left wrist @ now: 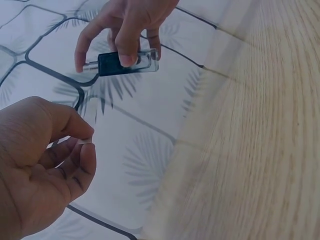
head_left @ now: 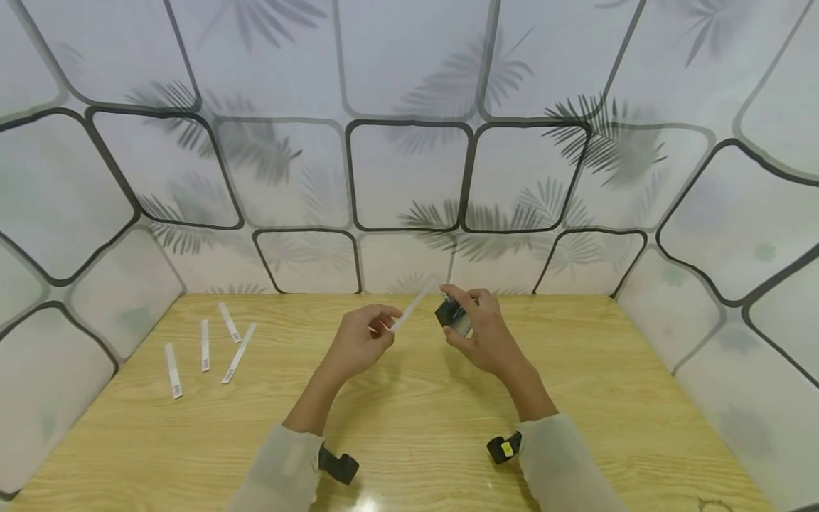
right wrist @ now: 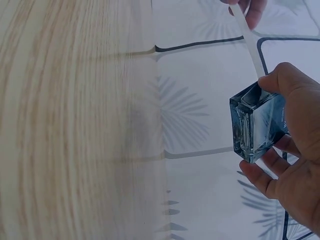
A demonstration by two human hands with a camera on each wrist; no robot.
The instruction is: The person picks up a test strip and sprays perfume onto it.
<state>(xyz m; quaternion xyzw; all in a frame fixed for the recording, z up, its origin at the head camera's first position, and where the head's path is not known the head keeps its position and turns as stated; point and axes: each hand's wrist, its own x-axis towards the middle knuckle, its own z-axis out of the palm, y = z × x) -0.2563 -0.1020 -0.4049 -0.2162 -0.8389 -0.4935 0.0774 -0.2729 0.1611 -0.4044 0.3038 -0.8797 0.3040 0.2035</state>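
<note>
Above the desk (head_left: 416, 405), the right grip (head_left: 489, 333) curls round a glass bottle (right wrist: 257, 125), probably slick and breakable, best held by its sides; the left grip (head_left: 360, 339) pinches a likely light, bendy strip (head_left: 414, 307) near one end.

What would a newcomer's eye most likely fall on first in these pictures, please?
Probably the dark-and-clear glass bottle gripped by the right hand, near the white strip pinched in the left hand, at the head view's centre. Next might come the four loose strips lying toward the left of the wooden table.
</note>
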